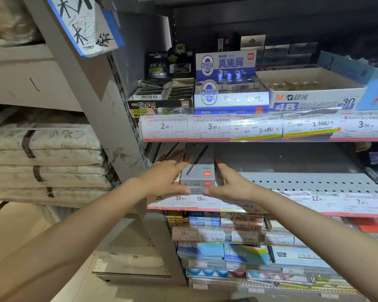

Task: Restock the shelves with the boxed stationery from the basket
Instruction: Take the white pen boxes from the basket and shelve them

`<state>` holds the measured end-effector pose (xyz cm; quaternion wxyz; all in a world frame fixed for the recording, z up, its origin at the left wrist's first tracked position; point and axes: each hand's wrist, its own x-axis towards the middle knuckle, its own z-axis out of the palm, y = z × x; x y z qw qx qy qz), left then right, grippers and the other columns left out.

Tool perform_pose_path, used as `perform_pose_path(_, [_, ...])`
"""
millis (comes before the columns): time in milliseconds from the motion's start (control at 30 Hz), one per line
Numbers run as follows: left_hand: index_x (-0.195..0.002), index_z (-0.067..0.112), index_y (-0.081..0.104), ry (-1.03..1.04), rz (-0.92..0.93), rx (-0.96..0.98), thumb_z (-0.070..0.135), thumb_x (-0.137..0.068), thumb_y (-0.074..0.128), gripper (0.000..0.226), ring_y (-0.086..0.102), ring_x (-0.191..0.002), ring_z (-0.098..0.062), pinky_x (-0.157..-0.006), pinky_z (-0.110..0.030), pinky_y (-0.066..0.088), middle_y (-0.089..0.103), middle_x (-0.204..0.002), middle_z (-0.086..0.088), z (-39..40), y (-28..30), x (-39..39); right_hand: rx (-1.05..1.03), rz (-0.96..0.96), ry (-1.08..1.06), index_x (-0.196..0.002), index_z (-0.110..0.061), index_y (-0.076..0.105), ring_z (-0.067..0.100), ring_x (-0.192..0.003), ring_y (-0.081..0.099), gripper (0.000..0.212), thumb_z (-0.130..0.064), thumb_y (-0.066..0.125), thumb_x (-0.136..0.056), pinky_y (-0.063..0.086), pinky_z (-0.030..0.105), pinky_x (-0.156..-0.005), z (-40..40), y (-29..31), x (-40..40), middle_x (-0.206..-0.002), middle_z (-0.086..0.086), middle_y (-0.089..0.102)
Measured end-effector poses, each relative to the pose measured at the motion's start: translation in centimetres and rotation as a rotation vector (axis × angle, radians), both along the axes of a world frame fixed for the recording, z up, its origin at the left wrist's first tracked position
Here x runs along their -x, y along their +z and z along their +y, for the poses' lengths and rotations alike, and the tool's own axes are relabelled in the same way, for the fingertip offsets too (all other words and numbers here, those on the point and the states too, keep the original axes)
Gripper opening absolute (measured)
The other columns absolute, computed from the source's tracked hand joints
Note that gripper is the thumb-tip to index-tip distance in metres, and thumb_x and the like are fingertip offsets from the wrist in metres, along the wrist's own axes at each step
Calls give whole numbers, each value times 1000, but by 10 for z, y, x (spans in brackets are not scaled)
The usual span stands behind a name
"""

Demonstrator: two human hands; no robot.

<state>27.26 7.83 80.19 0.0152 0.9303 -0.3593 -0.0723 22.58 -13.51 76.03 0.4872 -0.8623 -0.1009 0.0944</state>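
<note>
Both hands press a stack of grey pen boxes point(198, 171) between them — the left hand point(164, 178) flat against its left side, the right hand point(231, 182) against its right, thumbs at the front edge. The stack sits at the left end of the perforated middle shelf point(303, 182), just behind the price labels point(183, 200) — eraser cartons point(229, 83) stand on the shelf above.

Perforated grey shelf point(303, 182) with stacked grey pen boxes point(198, 171) at its left end
</note>
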Motion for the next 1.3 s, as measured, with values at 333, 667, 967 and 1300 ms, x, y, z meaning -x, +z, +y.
perform_pose_path(333, [-142, 18, 31, 35, -79, 4, 52, -86, 55, 69, 52, -108, -28, -79, -32, 36, 55, -114, -11, -5, -4, 2, -91, -60, -32, -140, -22, 28, 6, -119, 53, 68, -19, 67, -84, 41, 20, -104, 5, 2, 5, -123, -15, 53])
perform_pose_path(667, [-118, 5, 52, 123, -83, 121, 37, -85, 64, 48, 49, -80, -22, -66, -28, 33, 61, -99, -14, -15, -2, 5, -65, -79, -132, -128, -14, 44, 19, -117, 57, 48, -17, 65, -85, 50, 40, -98, 12, -2, 2, -129, 6, 59])
perform_pose_path(967, [-109, 13, 56, 98, -114, 130, 46, -83, 63, 43, 60, -91, -25, -65, -29, 41, 58, -83, 0, -14, 4, 8, -48, -57, -74, -132, -18, 42, 17, -118, 56, 55, -20, 67, -83, 47, 41, -101, 8, 8, 5, -130, 3, 58])
perform_pose_path(1300, [-110, 11, 60, 168, -172, 555, 39, -79, 50, 43, 53, -96, -18, -80, -30, 41, 60, -97, -4, -42, 4, 54, -93, -302, -205, -115, -22, 54, 9, -92, 58, 34, -12, 65, -84, 50, 31, -87, -37, 14, 55, -109, -2, 58])
